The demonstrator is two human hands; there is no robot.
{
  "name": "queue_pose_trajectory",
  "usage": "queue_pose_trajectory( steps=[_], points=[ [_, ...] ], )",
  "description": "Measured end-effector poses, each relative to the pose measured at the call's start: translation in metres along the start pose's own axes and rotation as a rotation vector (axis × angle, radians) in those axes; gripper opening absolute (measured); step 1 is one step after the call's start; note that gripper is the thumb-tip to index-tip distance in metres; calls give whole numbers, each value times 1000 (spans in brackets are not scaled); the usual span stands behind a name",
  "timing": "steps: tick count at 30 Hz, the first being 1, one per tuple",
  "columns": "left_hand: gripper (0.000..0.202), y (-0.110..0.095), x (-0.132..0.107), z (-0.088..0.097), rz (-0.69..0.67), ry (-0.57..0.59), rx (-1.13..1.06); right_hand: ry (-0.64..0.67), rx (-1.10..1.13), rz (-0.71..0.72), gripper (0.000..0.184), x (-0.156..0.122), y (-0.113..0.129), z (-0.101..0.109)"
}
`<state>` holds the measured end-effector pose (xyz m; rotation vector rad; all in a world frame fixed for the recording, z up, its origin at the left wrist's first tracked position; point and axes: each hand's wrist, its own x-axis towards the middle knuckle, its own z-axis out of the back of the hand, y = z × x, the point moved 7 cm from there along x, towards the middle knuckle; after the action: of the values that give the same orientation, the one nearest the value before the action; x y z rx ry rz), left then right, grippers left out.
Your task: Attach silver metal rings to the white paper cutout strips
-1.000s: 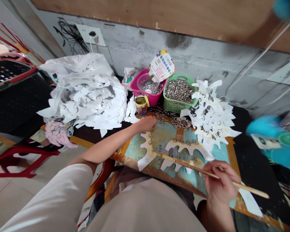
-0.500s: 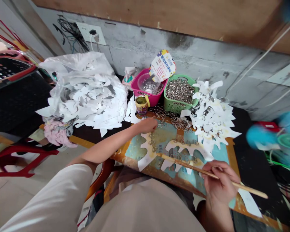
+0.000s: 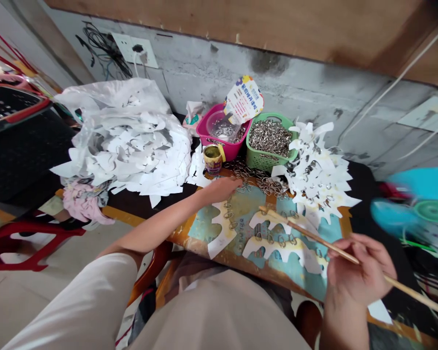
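Lighting and image quality at my black table (image 3: 365, 194): moderately bright, diffuse indoor light, its source out of view. The piled white paper cut-outs (image 3: 142, 155) to my left appear brightest; fine glints mark the heaped silver metal rings (image 3: 270, 138). A shadow darkens the brown wooden board (image 3: 263, 26) at upper right. Wide-angle distortion stretches my pale fabric sleeve (image 3: 83, 296); the turquoise plastic objects (image 3: 390, 214) are blurred.
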<state>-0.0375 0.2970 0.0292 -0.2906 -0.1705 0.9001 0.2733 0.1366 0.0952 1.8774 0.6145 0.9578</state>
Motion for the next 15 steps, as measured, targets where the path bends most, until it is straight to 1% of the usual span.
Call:
queue_pose_trajectory(
  steps=[2, 4, 6, 7, 9, 11, 12, 13, 15],
  points=[
    [26, 0, -7, 16, 11, -109, -38, -15, 20, 22, 11, 5, 2, -10],
    [19, 2, -20, 36, 29, -274, -128, 4, 59, 45, 9, 9, 1, -28],
    [15, 7, -38, 52, 69, -455, -240, 100, 114, 27, 16, 11, -7, -56],
    [17, 10, -48, 55, 107, -524, -284, 172, 146, 6, 20, 12, -13, -73],
    [22, 19, -68, 55, 225, -602, -351, 337, 215, -44, 26, 10, -29, -114],
    [29, 26, -85, 47, 344, -644, -427, 460, 254, -47, 23, 6, -44, -157],
    [34, 27, -92, 43, 371, -663, -436, 503, 237, -27, 21, 3, -52, -177],
    [38, 27, -98, 40, 389, -682, -438, 573, 194, 4, 20, -2, -60, -199],
    [43, 27, -109, 35, 410, -715, -434, 728, 49, 95, 22, -13, -76, -239]
  ],
)
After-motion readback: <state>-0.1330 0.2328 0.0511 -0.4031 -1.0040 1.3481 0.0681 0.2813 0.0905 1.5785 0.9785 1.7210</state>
